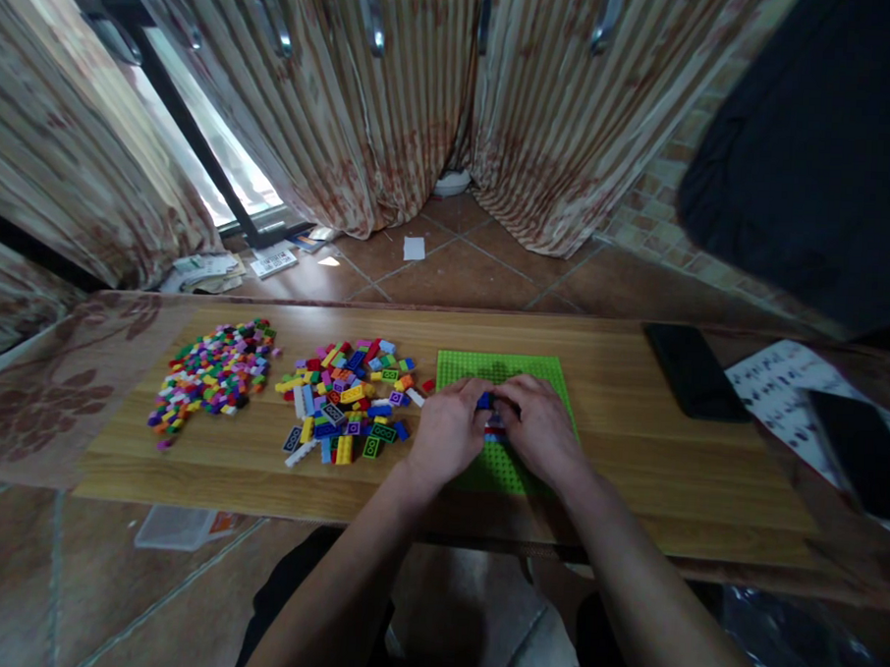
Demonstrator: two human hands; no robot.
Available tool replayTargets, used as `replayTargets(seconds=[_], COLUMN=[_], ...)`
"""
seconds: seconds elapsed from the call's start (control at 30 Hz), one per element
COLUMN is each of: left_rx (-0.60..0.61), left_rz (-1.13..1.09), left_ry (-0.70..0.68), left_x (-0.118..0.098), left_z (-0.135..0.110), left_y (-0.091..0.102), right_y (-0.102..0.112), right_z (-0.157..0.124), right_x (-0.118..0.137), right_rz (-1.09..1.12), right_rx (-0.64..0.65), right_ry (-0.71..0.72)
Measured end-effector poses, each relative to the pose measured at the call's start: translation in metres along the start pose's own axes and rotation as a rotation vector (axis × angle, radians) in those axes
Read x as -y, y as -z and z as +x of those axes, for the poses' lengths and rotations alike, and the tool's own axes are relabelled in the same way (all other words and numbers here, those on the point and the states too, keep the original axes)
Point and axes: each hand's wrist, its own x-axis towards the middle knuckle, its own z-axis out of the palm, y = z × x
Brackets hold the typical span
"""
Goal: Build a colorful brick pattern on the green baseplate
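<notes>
While both hands bend in over the green base plate (503,364), the work in front of me looks like the fitting stage, with a dark blue brick (484,400) being lined up or pressed home. The plate lies flat on the long wooden worktop (630,479), a little right of its middle, and the brick sits above the plate's central part, between the fingertips. Just nearer the person, partly covered by the hands, a small row of red and blue pieces (494,434) shows on the plate.

The left hand (452,422) comes in from the left with fingers curled and nearly closed, its tips at the brick. The right hand (540,421) mirrors it from the other side, fingers bent and thumb tucked in. From where I stand, I cannot tell which of them actually has the grip, or whether the brick is already seated on anything.

As I judge it, the next move calls for matching studs to sockets and then an even push straight down, so the pieces below don't shift. Any further brick would be within easy reach: a heap of larger bricks (354,393) lies just left of the plate, and a pile of tiny pieces (218,368) farther left.
</notes>
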Motion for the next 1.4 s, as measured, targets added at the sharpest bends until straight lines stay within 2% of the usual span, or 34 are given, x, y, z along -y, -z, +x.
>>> replayTargets(seconds=[0.17, 0.33, 0.57, 0.7, 0.9, 1.1, 1.4], left_rx=[0.029, 0.076, 0.088, 0.110, 0.154, 0.105, 0.088], left_rz=[-0.092, -0.234, -0.236, -0.273, -0.302, -0.269, -0.256], left_ry=[0.033, 0.135, 0.212, 0.198, 0.165, 0.143, 0.127], left_x=[0.005, 0.012, 0.012, 0.012, 0.009, 0.010, 0.009], left_z=[0.002, 0.005, 0.005, 0.003, 0.001, 0.000, -0.001], left_y=[0.003, 0.010, 0.014, 0.015, 0.017, 0.011, 0.011], right_y=[0.000, 0.003, 0.007, 0.008, 0.004, 0.000, -0.009], right_z=[-0.001, -0.002, -0.002, -0.002, 0.001, 0.002, 0.000], right_x=[-0.002, 0.000, 0.005, 0.008, 0.011, 0.013, 0.000], right_rz=[0.003, 0.014, 0.087, 0.144, 0.135, 0.202, 0.325], right_rx=[-0.021, -0.011, 0.044, 0.071, 0.093, 0.065, -0.009], right_ry=[0.015, 0.040, 0.137, 0.194, 0.196, 0.207, 0.223])
